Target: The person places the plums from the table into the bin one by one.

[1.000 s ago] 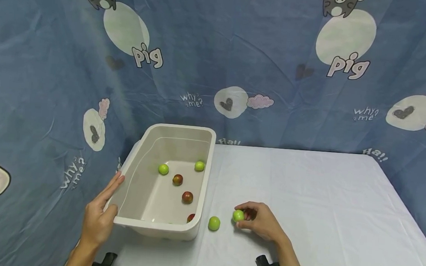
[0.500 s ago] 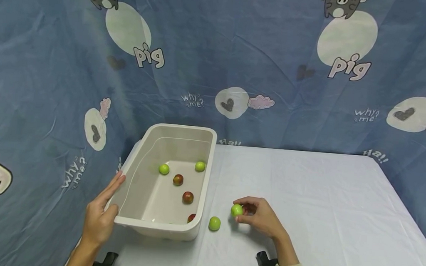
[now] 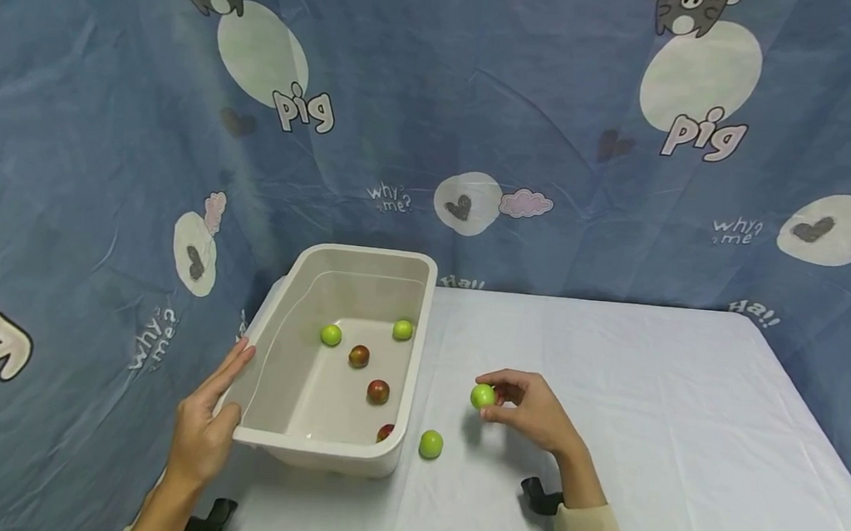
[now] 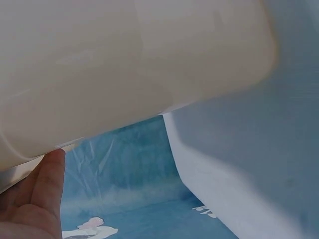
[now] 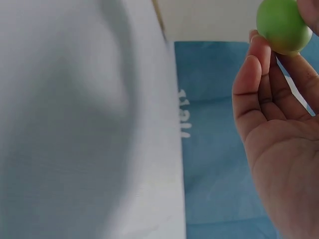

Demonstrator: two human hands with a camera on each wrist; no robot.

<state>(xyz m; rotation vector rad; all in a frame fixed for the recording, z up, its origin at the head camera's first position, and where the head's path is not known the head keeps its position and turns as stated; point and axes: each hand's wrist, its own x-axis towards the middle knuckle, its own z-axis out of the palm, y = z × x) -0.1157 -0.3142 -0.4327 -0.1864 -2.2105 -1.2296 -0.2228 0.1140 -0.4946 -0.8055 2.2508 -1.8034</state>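
Note:
A beige plastic bin [image 3: 288,388] stands at the left of the table in the head view. My left hand [image 3: 200,439] grips its rim at the near left corner; in the left wrist view the fingers [image 4: 49,179] touch the bin's edge. Inside the bin lie two small round green fruits [image 3: 331,335] and several reddish-brown ones [image 3: 378,392]. Right of the bin, my right hand [image 3: 534,412] pinches a small round green fruit [image 3: 483,396] between thumb and fingers, above the table. Another loose green fruit [image 3: 430,444] sits on the cloth between bin and hand.
White cloth covers the table [image 3: 647,400]. Behind it and to the left hangs a blue printed curtain [image 3: 377,112]. Black straps with mounts [image 3: 542,497] are on both wrists. The bin's right wall rises between the right hand and the bin's inside.
My right hand has risen and moved away from me with the green fruit, whose shadow now lies apart from it. The left hand keeps its hold; the head view has shifted slightly.

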